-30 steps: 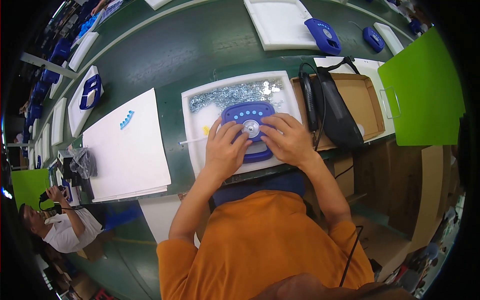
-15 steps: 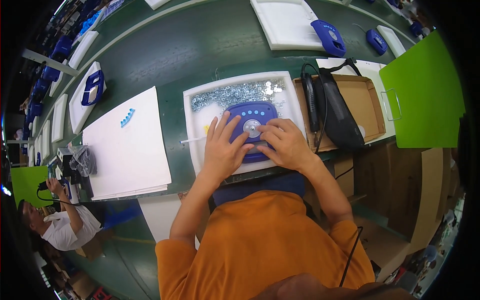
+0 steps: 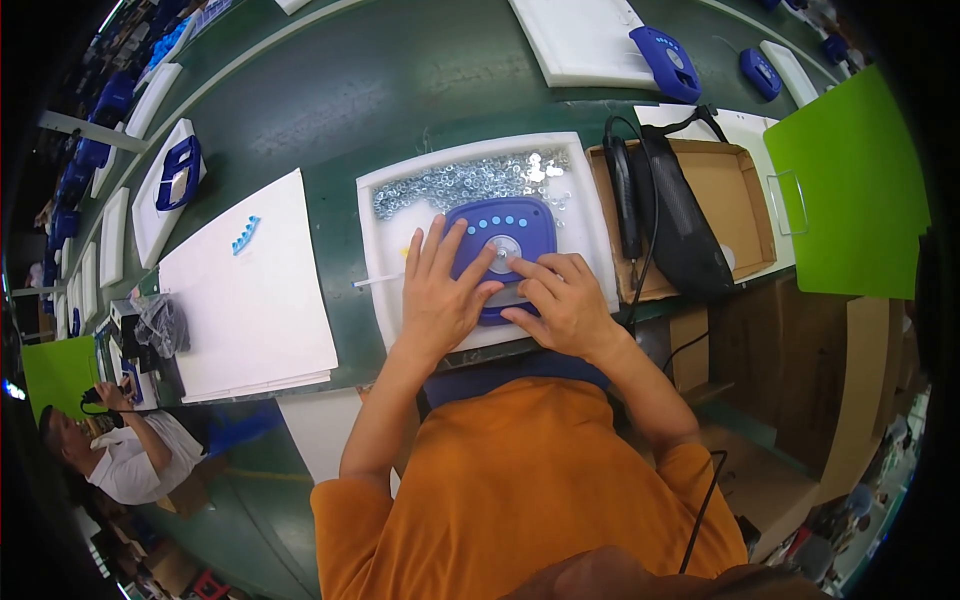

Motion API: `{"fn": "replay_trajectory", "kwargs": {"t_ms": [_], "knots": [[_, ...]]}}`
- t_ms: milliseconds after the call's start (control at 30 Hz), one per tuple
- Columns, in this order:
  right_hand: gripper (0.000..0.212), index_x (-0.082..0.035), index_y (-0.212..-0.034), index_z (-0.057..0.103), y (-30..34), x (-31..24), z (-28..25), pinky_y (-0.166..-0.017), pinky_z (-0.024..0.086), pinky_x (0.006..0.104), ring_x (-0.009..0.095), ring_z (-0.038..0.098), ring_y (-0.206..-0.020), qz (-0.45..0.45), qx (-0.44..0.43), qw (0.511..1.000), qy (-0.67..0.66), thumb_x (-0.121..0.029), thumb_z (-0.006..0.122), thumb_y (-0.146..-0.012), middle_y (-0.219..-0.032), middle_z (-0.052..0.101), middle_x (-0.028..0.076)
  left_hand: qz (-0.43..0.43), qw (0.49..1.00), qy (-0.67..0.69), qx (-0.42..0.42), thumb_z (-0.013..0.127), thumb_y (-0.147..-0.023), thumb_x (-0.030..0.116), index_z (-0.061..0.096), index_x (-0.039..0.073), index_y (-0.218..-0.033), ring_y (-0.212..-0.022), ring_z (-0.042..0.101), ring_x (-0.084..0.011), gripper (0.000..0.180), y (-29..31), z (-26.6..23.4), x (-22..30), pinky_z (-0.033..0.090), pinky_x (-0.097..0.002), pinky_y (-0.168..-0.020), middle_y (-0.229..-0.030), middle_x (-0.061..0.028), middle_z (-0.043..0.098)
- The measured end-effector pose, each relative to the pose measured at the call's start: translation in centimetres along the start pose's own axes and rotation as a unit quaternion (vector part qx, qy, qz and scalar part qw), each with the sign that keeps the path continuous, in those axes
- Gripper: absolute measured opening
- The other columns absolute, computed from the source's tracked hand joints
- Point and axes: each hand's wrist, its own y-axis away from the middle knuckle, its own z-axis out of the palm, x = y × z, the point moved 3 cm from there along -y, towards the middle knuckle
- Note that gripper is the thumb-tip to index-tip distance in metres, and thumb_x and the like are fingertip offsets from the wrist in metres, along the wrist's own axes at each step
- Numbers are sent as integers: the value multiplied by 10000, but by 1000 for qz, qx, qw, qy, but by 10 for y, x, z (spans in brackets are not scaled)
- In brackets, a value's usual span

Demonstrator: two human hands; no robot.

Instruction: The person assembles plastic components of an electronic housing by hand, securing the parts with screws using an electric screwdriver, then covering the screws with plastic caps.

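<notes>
A blue plastic housing lies in a white foam tray, with a row of light-blue buttons and a clear round dial. My left hand rests spread over the housing's left side, its fingertips near the dial. My right hand is at the right side; its index finger touches the dial's middle while the other fingers are bent and apart. Neither hand grips the housing. Small shiny metal pieces fill the tray's far part. A thin white strip sticks out at the left.
Right of the tray, a cardboard box carries a corded black tool and a black mesh pouch. White sheets with a blue strip lie left. More blue housings stand beyond. A person works at far left.
The right index finger has stretched out further onto the dial's middle. The left hand has stayed on the housing, with only a slight shift. The whole view has tilted a little.
</notes>
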Motion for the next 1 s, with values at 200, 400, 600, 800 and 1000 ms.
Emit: {"fn": "replay_trajectory", "kwargs": {"t_ms": [200,400,600,800,1000], "knots": [[363,-45,-1024,744,1,4,-2,-968,530,454,331,680,-1180,18,7,999,-36,-348,913,-916,-1368,773,111,13,1000,10,11,798,-1021,434,789,184,-1435,-1572,488,-490,484,-1,2,-1,326,-667,-1312,-1642,-238,577],[342,-48,-1014,757,3,6,-1,-958,526,451,323,679,-1180,23,11,999,-41,-337,915,-919,-1369,780,106,14,1000,16,12,803,-1019,427,788,185,-1439,-1565,496,-488,485,-1,2,-1,330,-671,-1309,-1642,-239,578],[327,-47,-1019,761,1,7,-1,-945,527,443,317,681,-1163,25,13,998,-51,-319,914,-921,-1369,784,99,-2,1000,19,-10,769,-1054,411,765,243,-1510,-1618,451,-470,486,1,4,-3,307,-646,-1344,-1706,-214,536],[313,-50,-1030,767,0,5,-1,-933,535,439,312,680,-1147,22,19,999,-36,-304,910,-914,-1366,784,97,2,1000,28,0,793,-1033,388,794,216,-1458,-1597,483,-471,458,0,2,-2,326,-647,-1333,-1659,-200,590],[279,-61,-1028,743,-2,4,-5,-984,562,470,334,691,-1124,42,18,997,-55,-218,925,-885,-1384,784,98,28,999,42,15,836,-995,347,850,153,-1276,-1575,519,-464,342,-2,-5,4,346,-650,-1319,-1571,-173,670]]}}
